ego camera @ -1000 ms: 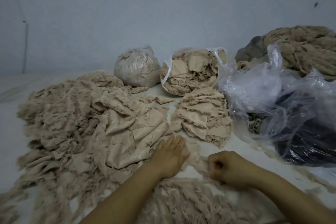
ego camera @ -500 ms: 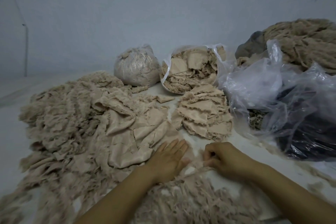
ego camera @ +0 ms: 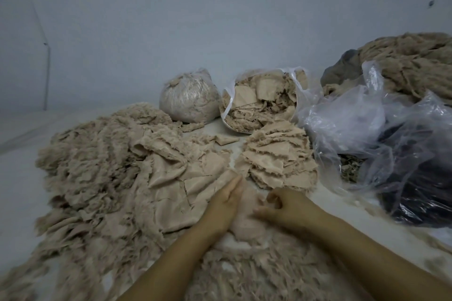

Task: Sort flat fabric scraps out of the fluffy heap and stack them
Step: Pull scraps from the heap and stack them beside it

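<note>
The left hand (ego camera: 223,205), fingers straight, presses a flat scrap (ego camera: 244,215) just before the stack (ego camera: 278,156); the right hand (ego camera: 286,205) pinches its edge — fluff may cling and ride along, fouling that stack.

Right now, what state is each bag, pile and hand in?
Left hand: fingers straight, resting on the scraps.
Right hand: curled, pinching a scrap.
Stack: layered, flat.
Fluffy heap: loose, spread.
Round bag: closed, full.
Middle bag: open, tipped forward.
Clear bag: crumpled.
</note>
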